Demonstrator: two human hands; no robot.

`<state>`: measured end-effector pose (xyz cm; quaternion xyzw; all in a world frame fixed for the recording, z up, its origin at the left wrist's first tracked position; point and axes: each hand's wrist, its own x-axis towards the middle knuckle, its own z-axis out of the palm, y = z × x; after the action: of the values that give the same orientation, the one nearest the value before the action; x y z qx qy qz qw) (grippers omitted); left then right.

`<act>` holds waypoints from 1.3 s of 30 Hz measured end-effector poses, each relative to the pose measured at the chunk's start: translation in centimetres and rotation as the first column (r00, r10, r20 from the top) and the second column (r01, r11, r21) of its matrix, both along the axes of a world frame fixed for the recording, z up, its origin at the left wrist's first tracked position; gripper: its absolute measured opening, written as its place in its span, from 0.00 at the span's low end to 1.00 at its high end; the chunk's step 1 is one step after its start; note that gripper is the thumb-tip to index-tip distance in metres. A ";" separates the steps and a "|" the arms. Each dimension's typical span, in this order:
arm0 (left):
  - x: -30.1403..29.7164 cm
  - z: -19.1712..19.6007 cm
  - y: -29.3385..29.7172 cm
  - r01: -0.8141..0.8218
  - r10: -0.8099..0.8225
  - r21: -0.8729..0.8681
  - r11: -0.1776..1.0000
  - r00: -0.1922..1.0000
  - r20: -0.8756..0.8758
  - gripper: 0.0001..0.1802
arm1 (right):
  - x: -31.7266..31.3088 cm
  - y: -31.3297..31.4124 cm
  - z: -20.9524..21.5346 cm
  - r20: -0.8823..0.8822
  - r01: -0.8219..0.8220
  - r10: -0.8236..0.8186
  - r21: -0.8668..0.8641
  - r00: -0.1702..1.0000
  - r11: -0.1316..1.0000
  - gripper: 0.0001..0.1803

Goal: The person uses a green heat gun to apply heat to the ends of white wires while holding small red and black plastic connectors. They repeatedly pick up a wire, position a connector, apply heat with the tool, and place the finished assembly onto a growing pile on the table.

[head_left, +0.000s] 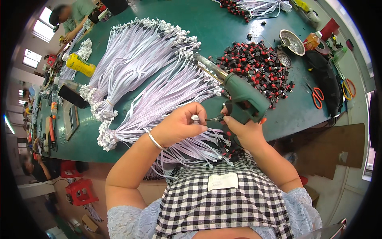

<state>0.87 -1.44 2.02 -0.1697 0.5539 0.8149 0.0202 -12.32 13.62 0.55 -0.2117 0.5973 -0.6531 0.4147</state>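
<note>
My left hand (pixel 179 124), a silver bangle at its wrist, is closed in a pinch. A white ribbon cable's end shows between its fingers. A small dark piece with a metallic part (pixel 215 118) bridges its fingertips and my right hand (pixel 247 133). My right thumb and forefinger are closed on that piece. Just above the right hand is a green gun-shaped tool (pixel 246 95) with a metal barrel pointing up-left; whether the hand also grips it, I cannot tell. Under and beside my left hand lies a bundle of white ribbon cables (pixel 159 93) with white connectors.
A larger cable bundle (pixel 135 55) lies behind. Right of the tool is a heap of red and black connectors (pixel 254 65). Metal bowl (pixel 292 42), orange-handled scissors (pixel 317 97) and a black case (pixel 324 79) stand farther right. A yellow bottle (pixel 80 65) lies left. Other people sit at the far left.
</note>
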 end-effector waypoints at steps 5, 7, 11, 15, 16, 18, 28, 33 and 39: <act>-0.2 0.1 0.4 -0.024 0.033 -0.111 0.994 0.996 0.085 0.10 | 0.3 0.0 -0.1 -0.011 0.058 -0.058 -0.027 0.998 0.998 0.10; -0.5 -0.5 0.9 -0.119 0.114 -0.156 0.980 0.993 -0.041 0.10 | 0.2 0.0 -0.1 -0.027 0.061 -0.062 -0.038 0.998 0.997 0.10; -0.6 -0.1 1.2 -0.171 0.159 -0.235 0.957 0.985 -0.072 0.09 | 0.2 0.2 0.3 -0.024 0.077 -0.078 -0.037 0.997 0.996 0.10; -0.5 -0.2 1.2 -0.143 0.153 -0.314 0.939 0.988 0.006 0.08 | 0.5 0.3 0.8 -0.028 0.066 -0.067 -0.018 0.997 0.998 0.10; -0.6 0.1 1.3 -0.134 0.150 -0.344 0.929 0.989 0.018 0.08 | 0.5 0.3 0.8 -0.021 0.057 -0.058 -0.028 0.998 0.998 0.10; -0.6 0.2 1.4 -0.133 0.149 -0.376 0.917 0.989 0.014 0.08 | 0.5 0.4 0.6 -0.009 0.038 -0.038 -0.047 0.999 0.998 0.11; -0.7 -0.5 1.9 -0.211 0.213 -0.411 0.887 0.976 -0.039 0.07 | 0.6 0.5 0.1 -0.041 0.022 -0.023 -0.036 0.999 0.999 0.13; -0.7 -0.7 2.0 -0.239 0.247 -0.417 0.877 0.968 -0.036 0.06 | 0.7 0.5 0.0 -0.063 0.044 -0.049 -0.072 0.997 0.996 0.13; -0.7 -1.2 1.8 -0.257 0.231 -0.526 0.811 0.966 -0.115 0.05 | 0.9 0.4 0.0 -0.167 0.031 -0.050 -0.115 0.985 0.993 0.14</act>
<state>0.17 0.37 0.79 -0.2197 0.7333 0.6268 -0.1453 -11.43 14.06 0.55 -0.2769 0.5970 -0.6735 0.3365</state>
